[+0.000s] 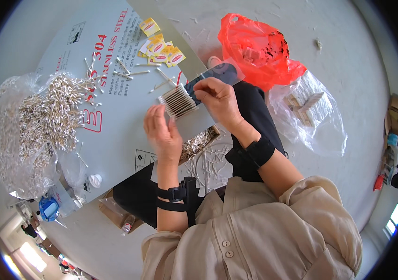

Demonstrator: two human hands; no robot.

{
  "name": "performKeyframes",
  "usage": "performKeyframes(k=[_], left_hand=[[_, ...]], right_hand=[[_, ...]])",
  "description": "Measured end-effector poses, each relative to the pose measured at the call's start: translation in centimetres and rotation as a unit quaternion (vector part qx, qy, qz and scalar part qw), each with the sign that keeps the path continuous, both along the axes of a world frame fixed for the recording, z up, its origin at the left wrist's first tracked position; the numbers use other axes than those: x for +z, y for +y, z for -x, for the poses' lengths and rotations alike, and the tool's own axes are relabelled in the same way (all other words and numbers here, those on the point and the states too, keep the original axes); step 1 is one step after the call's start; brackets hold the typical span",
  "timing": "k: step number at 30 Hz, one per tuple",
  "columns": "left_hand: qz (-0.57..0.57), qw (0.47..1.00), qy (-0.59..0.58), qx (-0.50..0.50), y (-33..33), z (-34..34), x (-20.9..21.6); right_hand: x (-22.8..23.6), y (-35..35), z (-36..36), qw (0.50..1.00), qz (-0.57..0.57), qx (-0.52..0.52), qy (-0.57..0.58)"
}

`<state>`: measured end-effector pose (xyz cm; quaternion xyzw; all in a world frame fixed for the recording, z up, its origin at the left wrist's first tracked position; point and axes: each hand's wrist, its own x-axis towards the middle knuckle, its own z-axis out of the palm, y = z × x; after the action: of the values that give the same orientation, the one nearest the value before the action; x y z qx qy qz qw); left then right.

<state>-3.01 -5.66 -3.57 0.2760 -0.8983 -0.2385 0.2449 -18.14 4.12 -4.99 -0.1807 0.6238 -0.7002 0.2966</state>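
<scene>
A row of cotton swabs (pixel 179 101) lies side by side at the table's edge. My left hand (pixel 164 130) is beside the row's near end, fingers bent and thumb apart, with nothing seen in it. At the row's right end my right hand (pixel 220 100) is closed in a pinch; what its fingertips hold, if anything, is hidden. Partly behind that hand lies a clear plastic sleeve (pixel 228 71) with dark blue print. Loose swabs (pixel 125 70) are scattered on the table past the row.
A large clear bag (pixel 3 135) of swabs lies open on the film-covered table (pixel 129 126). Yellow-and-white cards (pixel 161 49) are at its far edge. An open box of swabs (pixel 199 143) is below the edge. Right of my leg are a red bag (pixel 259 51) and a clear bag (pixel 320 126).
</scene>
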Motion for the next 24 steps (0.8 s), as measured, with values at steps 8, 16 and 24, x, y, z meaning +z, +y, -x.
performKeyframes(k=[8,16,24], left_hand=[[-0.024,0.999,-0.022,0.012,-1.2,-0.9,-0.6],[0.017,0.998,-0.051,-0.025,-1.2,-0.1,-0.3],[0.028,0.996,-0.076,-0.036,-1.4,0.3,-0.2]], right_hand=[[0.4,0.3,-1.8,0.876,-0.108,0.128,0.452],[-0.7,-0.2,-1.9,0.83,-0.097,0.143,0.53],[-0.5,-0.4,-1.9,0.832,-0.104,0.145,0.526]])
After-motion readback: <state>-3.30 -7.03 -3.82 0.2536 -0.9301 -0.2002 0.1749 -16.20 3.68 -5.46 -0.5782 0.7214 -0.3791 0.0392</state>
